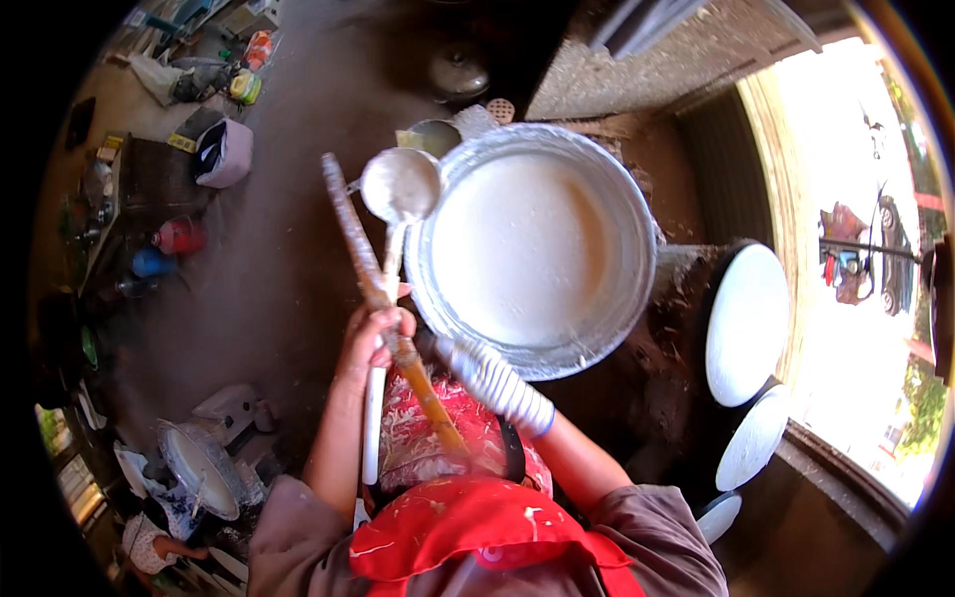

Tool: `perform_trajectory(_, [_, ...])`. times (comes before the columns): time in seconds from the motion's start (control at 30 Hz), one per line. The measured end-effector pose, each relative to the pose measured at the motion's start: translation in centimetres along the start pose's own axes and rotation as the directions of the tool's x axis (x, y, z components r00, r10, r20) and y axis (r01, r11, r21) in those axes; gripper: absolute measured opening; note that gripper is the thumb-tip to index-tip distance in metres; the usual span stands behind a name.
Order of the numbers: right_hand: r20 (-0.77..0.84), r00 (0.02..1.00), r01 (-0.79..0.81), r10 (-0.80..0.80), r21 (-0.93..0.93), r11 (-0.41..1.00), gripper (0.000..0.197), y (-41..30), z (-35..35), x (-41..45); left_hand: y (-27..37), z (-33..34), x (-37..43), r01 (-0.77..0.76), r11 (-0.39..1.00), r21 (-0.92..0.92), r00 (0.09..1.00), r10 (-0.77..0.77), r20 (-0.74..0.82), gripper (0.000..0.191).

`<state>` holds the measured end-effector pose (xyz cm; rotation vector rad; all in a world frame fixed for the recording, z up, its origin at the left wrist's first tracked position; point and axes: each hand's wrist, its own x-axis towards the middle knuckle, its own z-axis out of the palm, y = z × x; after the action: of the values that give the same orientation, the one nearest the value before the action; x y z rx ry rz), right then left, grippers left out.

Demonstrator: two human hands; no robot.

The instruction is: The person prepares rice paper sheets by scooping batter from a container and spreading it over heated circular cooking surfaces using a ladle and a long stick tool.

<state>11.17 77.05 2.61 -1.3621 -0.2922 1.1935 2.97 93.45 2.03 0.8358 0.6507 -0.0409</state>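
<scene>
My bare left hand (382, 328) grips a long wooden stick (349, 216) crusted with pale batter. In the same hand is a ladle (401, 185) with a round bowl and a long pale handle. The two cross just above my fingers. A striped white glove (496, 384) covers my right hand, which is by the near rim of a large metal pot; its fingers are blurred, so their hold cannot be told. Milky white liquid (522, 246) lies inside the pot (634, 298). The ladle's bowl is beside the pot's left rim.
Round white-topped discs (747, 324) stand in a row at the right, by a bright opening. A lidded pot (459, 71) sits beyond. At the lower left are a basin of pale liquid (200, 470) and another person's arm (175, 548). Bottles and a pink container (227, 153) line the left.
</scene>
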Motion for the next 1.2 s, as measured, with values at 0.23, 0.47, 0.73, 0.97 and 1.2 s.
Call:
perform_trajectory(0.23, [-0.428, 0.879, -0.337, -0.211, -0.869, 0.362, 0.077, 2.8, 1.5, 33.8, 7.3, -15.6, 2.9, 0.000, 0.995, -0.103, 0.991, -0.014, -0.134, 0.050])
perform_trajectory(0.47, [-0.642, 0.746, -0.608, -0.176, -0.765, 0.211, 0.065, 14.1, -5.9, 45.4, 10.2, -23.3, 4.4, 0.117, 0.978, -0.172, 0.966, -0.152, -0.207, 0.051])
perform_trajectory(0.73, [-0.784, 0.440, 0.111, -0.438, -0.437, 0.893, 0.030, 4.0, -3.6, 35.5, 12.9, -21.7, 9.0, 0.115, 0.940, -0.320, 0.981, -0.159, -0.112, 0.047])
perform_trajectory(0.97, [-0.802, 0.426, 0.532, 0.418, 0.596, 0.601, 0.033, 5.5, -10.4, 16.8, 15.3, -17.4, 9.9, 0.188, 0.960, -0.209, 0.978, -0.203, -0.051, 0.046])
perform_trajectory(1.2, [-0.805, 0.575, -0.168, -0.145, -0.289, 0.942, 0.036, 8.8, -30.5, 20.2, 13.0, -12.7, 10.1, 0.205, 0.968, -0.147, 0.976, -0.214, -0.046, 0.047])
